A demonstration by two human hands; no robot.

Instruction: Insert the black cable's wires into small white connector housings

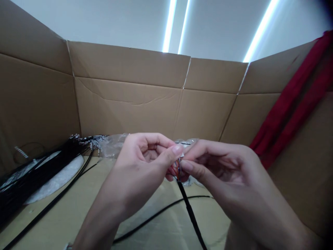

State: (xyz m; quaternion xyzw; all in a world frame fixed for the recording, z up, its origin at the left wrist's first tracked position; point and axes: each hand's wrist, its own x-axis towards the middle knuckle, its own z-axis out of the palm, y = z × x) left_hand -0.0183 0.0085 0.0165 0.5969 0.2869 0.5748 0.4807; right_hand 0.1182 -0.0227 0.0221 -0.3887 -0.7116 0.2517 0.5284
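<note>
Hands met at frame centre: our left hand (142,163) and right hand (218,166) pressed fingertip to fingertip, both pinching the stripped end of a black cable (191,215). Coloured wires (178,167) showed between the thumbs. Cable ran from the pinch toward 5 o'clock, off the bottom edge. Second black cable (156,215) lay on the bench (65,215) below the hands. Cable bundle (33,173) sat at 9 o'clock, partly on white sheet (59,178). Clear plastic bag (114,144) behind the hands at 11 o'clock. Cardboard walls (130,100) all round; red cloth (293,104) draped at 2 o'clock.
</note>
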